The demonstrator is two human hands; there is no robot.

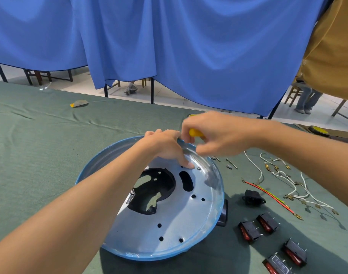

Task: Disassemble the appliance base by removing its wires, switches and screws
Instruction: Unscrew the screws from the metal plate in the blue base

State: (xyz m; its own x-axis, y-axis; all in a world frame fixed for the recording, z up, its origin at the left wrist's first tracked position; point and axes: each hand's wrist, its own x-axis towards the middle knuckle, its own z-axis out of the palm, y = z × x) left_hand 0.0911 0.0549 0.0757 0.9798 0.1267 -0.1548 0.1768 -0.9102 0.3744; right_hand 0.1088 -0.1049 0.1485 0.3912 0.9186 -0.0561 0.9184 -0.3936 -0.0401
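Base (169, 224) sits centre of desk (50, 145). My left hand (165, 147) grips its far rim, thumb beside a screw (198, 168). Right hand (218, 135) pinches yellow screwdriver (195, 133). Best: seat tip squarely, press down, hold rim steady.

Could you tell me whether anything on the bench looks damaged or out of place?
Nothing stands out. The appliance base looks undamaged, and the four switches, black socket and wires lie apart on the green cloth to its right.
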